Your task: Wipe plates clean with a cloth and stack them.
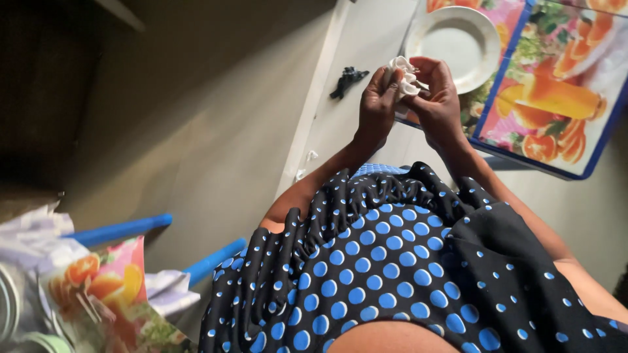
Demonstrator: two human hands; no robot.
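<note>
A pale floor [216,131] fills the left and middle of the view, dim at the far left, and a tabletop [556,85] covered with a bright fruit-printed cloth edged in blue sits at the upper right. On that cloth stands an empty white plate [458,39], just beyond the hands. A small dark object [347,80], too small to identify, lies on a pale strip to the left of the hands. The person's left hand [378,104] and right hand [437,98] are raised together in front of the body, near the tabletop's near edge, and between them they hold a crumpled white cloth [404,77]. The cloth bunches up above the knuckles, its folds poking out between the fingers [386,75] of the left hand and the thumb side of the right. The fingers of both hands are curled closed around the cloth, pinching it from either side, so the two hands almost touch with the cloth pressed between them. Both forearms run up from the lower part of the view and converge at the wrists, the left one nearly straight, the right one angling in from the lower right. The person wears a black dress with blue dots [392,261], which takes up most of the foreground. At the lower left lies another fruit-printed sheet [104,281] with crumpled pale material around it, and two blue bars [124,229] stick out beside it.
</note>
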